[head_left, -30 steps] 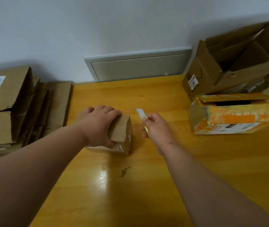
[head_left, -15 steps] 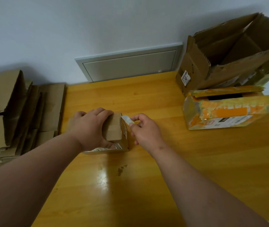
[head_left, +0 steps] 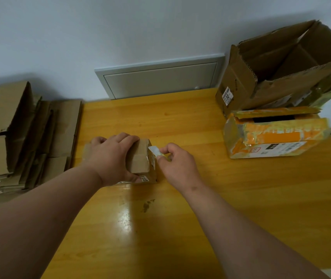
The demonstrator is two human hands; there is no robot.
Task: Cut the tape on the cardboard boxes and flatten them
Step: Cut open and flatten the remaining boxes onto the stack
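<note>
small box (head_left: pixel 140 160) half under left hand (head_left: pixel 110 158), cutter handle hidden in right hand (head_left: pixel 177 164), open box (head_left: pixel 281 63) cropped right

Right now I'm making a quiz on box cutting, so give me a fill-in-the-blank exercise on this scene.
1. The left hand grips the small ____ on the table.
2. The right hand holds a ____ against that box's end.
3. The flattened cardboard is stacked on the ____ side.

Missing words: box; blade; left

Our left hand (head_left: pixel 112 158) and right hand (head_left: pixel 177 165) bare, our forearms bare, no sleeves, gloves, rings or watch showing
</note>
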